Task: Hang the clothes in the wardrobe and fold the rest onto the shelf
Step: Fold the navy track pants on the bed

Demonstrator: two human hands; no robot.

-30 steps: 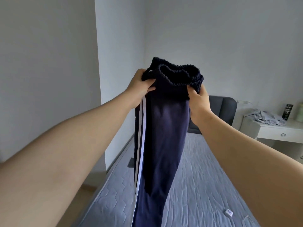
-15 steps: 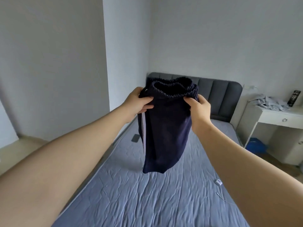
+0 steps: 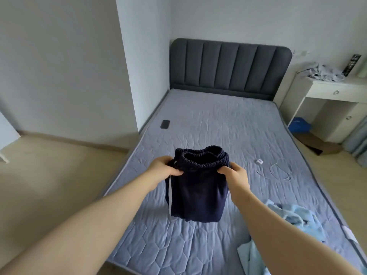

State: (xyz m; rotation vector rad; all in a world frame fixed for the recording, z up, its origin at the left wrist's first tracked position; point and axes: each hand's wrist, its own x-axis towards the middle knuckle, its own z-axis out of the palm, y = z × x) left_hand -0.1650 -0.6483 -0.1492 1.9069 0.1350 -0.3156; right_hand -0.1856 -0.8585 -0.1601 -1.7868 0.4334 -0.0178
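You face a bed (image 3: 218, 116) with a quilted grey-blue cover and a dark padded headboard (image 3: 230, 64), set against pale walls (image 3: 59, 56). A wall corner (image 3: 124, 66) juts out on your left. Beige floor (image 3: 49, 175) lies on both sides. A white desk (image 3: 335, 93) stands right of the headboard.

We are looking down on a bed (image 3: 218, 120) whose quilted grey-blue mattress is lying bare, with a dark padded headboard (image 3: 230, 64) standing against the far wall. A phone (image 3: 165, 124) is lying flat near the mattress's left edge, well apart from the rest. Toward the right side a small white charger (image 3: 259, 161) is sitting on the quilting, and near it a white cable (image 3: 280, 171) is lying in a loose loop. A white desk (image 3: 335, 92) is standing right of the headboard, a tall dark carton (image 3: 351, 64) standing on top. Under it a blue bag (image 3: 299, 126) is sitting on the floor, a flat brown box (image 3: 317, 144) lying beside it.
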